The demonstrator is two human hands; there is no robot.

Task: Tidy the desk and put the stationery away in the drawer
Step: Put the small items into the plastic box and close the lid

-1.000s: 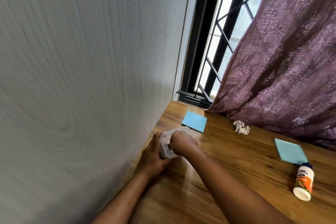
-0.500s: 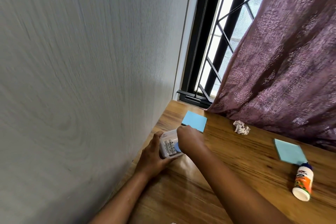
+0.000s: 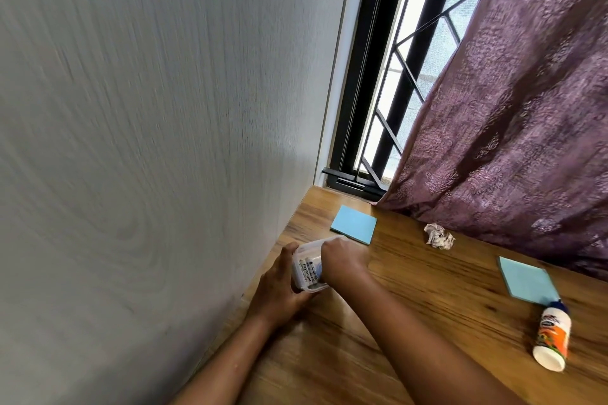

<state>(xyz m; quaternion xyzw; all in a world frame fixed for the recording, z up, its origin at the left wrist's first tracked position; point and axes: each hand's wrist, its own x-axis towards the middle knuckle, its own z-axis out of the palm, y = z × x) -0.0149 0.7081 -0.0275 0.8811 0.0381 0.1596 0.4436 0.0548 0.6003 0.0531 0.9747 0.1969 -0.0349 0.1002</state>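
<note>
Clear, round-cornered plastic container (image 3: 309, 268) on the grained wooden desk (image 3: 427, 299), near the wall — labelled white tubes inside. Left hand (image 3: 279, 289) wraps its side; right hand (image 3: 342, 256) closes over its top.

Head view — looks down, close over desk (image 3: 427, 322).

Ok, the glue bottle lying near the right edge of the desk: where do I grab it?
Take the glue bottle around its labelled middle, coming from above with fingers across its width. It lies on its side on the desk, blue cap end touching the sticky pad, so the round body is the free part.
</note>
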